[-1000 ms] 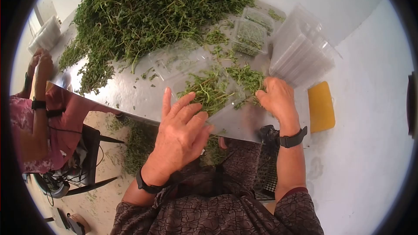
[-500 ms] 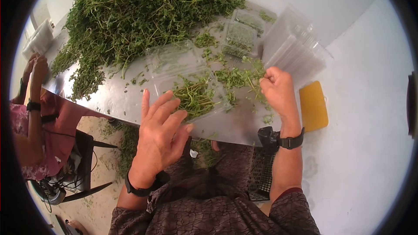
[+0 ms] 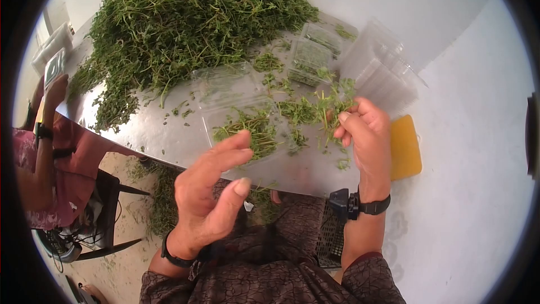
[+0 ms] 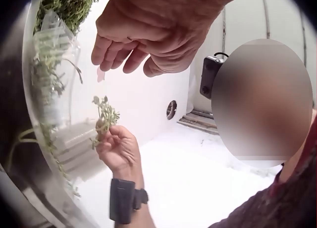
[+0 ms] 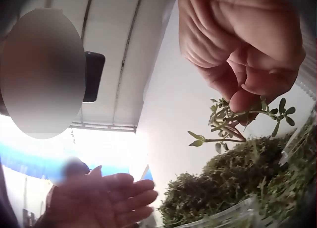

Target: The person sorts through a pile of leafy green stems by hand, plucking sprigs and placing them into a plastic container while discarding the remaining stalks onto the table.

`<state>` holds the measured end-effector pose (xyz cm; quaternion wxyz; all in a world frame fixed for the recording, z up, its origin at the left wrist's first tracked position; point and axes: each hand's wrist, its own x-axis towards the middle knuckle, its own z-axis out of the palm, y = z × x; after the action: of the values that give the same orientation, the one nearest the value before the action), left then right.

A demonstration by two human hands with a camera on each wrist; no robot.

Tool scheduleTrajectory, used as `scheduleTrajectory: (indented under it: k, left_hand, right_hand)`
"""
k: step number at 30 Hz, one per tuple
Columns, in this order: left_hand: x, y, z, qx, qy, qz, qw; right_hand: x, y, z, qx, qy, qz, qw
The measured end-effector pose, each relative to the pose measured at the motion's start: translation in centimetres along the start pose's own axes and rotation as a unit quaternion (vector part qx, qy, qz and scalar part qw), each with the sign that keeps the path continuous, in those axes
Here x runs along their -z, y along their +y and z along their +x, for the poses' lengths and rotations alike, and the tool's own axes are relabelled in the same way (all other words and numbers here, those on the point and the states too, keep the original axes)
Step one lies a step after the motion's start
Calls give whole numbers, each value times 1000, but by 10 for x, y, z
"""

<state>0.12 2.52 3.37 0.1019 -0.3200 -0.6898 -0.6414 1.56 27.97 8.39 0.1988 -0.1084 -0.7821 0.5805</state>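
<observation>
My right hand (image 3: 368, 135) pinches a few purslane sprigs (image 5: 228, 126) between thumb and fingertips, above the right part of the metal table. Small rounded leaves and thin stems stick out past the fingers in the right wrist view. My left hand (image 3: 211, 191) hangs near the table's front edge, fingers extended and thumb apart, holding nothing. Just beyond it lies an open clear plastic clamshell box (image 3: 207, 126), its lid (image 3: 222, 84) folded back. Cut purslane (image 3: 256, 132) fills its base. Loose sprigs (image 3: 298, 111) lie between the box and my right hand.
A large heap of purslane (image 3: 185, 28) covers the back of the table. Filled boxes (image 3: 309, 59) stand beside tall stacked empty boxes (image 3: 377, 67) at right. A yellow board (image 3: 406, 146) is by the wall. At left another person's hand (image 3: 56, 90) holds a clear box.
My right hand has lifted sprigs from the loose greens and turned, showing its thumb and fingertips. My left hand has shifted left and rolled, opening its thumb. The other person has raised a box.
</observation>
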Motion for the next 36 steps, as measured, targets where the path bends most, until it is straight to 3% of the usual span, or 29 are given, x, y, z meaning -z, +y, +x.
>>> scheduleTrajectory:
  k: [2, 3, 5, 6, 9, 10, 13, 15, 18, 21, 22, 24, 36]
  left_hand:
    - [-2, 1, -3, 37, -41, -124, 991]
    - [-5, 7, -3, 39, -38, -120, 991]
    - [-15, 22, -2, 169, -42, -326, 929]
    - [-15, 20, -3, 156, -80, -339, 924]
    - [-28, 19, -8, 162, -41, -414, 895]
    - [-28, 21, -7, 153, -67, -454, 875]
    - [-32, 25, -17, 213, -44, -469, 856]
    - [-34, 20, -21, 219, -26, -439, 871]
    - [-36, 17, -20, 247, 1, -421, 873]
    - [-35, 11, -23, 246, -30, -412, 877]
    - [-35, 12, -24, 248, -29, -411, 877]
    - [-35, 15, -22, 304, -3, -460, 834]
    - [-40, 13, -26, 318, 32, -492, 810]
  right_hand:
    - [-9, -11, -10, -3, -13, 61, 998]
    - [-13, -15, -15, -3, -18, 64, 998]
    - [-22, -26, -27, -15, -57, 70, 996]
    - [-30, -33, -35, -13, -59, 124, 990]
    - [-42, -39, -55, -28, -116, 106, 987]
    - [-50, -35, -62, -14, -123, 156, 980]
    - [-64, -28, -78, 32, -113, 122, 986]
    - [-71, -17, -86, 23, -88, 103, 990]
    - [-75, -6, -91, 183, -100, -46, 977]
    - [-78, -2, -93, 200, -81, -33, 976]
    - [-77, -2, -95, 198, -81, -31, 976]
    - [-72, -3, -97, 104, -97, 37, 989]
    - [-66, 0, -102, 34, -82, 150, 985]
